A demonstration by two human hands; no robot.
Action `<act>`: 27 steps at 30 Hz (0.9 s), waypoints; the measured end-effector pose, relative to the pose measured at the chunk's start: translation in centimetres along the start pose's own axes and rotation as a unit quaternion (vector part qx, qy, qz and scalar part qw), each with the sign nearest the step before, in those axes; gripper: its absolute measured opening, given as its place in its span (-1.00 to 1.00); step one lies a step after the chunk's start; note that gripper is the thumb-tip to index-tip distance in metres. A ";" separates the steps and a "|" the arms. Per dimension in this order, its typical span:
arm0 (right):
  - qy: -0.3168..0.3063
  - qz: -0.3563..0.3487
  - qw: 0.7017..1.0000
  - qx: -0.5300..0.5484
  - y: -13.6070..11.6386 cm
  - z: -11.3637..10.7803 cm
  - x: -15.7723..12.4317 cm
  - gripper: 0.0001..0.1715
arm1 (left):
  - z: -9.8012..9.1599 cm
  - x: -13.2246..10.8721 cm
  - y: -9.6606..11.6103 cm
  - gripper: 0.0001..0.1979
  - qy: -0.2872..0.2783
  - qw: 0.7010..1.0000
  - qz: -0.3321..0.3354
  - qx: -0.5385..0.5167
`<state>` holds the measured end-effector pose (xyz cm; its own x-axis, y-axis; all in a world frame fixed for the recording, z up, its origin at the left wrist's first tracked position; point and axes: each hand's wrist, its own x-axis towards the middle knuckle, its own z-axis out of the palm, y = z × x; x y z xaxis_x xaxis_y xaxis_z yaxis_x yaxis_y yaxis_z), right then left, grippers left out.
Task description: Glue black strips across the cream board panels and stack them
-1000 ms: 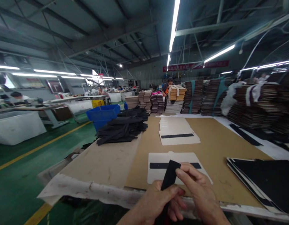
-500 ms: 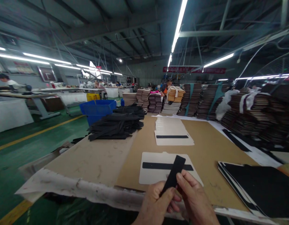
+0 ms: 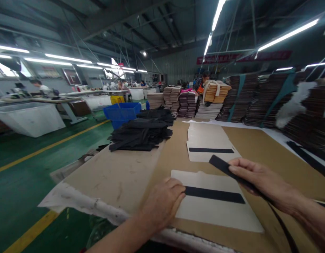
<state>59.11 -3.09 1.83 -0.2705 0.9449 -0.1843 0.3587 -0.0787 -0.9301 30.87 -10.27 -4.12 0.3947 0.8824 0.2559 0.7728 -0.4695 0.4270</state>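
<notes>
A white panel (image 3: 217, 218) lies on the brown board with a black strip (image 3: 215, 195) flat across it. My left hand (image 3: 164, 196) is at the panel's left side, its fingers curled together over the strip's left end; the fingertips are partly hidden. Above the panel's right half, my right hand (image 3: 253, 174) grips a second black strip (image 3: 221, 165) between thumb and fingers. That strip's short end points up and left, and its long tail (image 3: 282, 225) hangs below the wrist. Just beyond lie overlapping white panels (image 3: 209, 135), the nearest bearing another black strip (image 3: 211, 150).
A heap of black strips (image 3: 143, 130) sits at the table's far left, before a blue bin (image 3: 121, 112). Tall stacks of dark pieces (image 3: 244, 98) line the back. More black strips (image 3: 308, 158) lie at right. A person (image 3: 201, 82) is behind the stacks.
My hands have parted from around the black strip. The left has gone to the strip on the panel; the right has moved right, holding its strip. The view has turned right.
</notes>
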 end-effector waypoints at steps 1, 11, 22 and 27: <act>-0.039 0.001 0.999 -0.027 -0.1 0.9 1.5 -0.49 | 0.5 0.7 -0.7 -0.78 0.008 0.999 0.000 0.037; -0.215 -0.059 0.955 -0.196 2.0 7.7 11.9 -0.79 | 4.4 1.7 -4.6 -0.86 0.042 0.979 0.085 0.181; -0.228 -0.056 0.946 -0.223 3.7 10.2 13.5 -0.89 | 4.9 1.6 -5.3 -0.86 0.030 0.975 0.099 0.196; -0.199 -0.078 0.938 -0.274 3.8 10.5 13.6 -0.96 | 4.8 1.4 -5.3 -0.85 0.005 0.974 0.100 0.203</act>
<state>47.44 6.11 -7.54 -0.6309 0.7292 -0.2651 0.6628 0.3289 -0.6727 29.71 -6.37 -10.21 0.5545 0.7728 0.3088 0.8143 -0.5804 -0.0098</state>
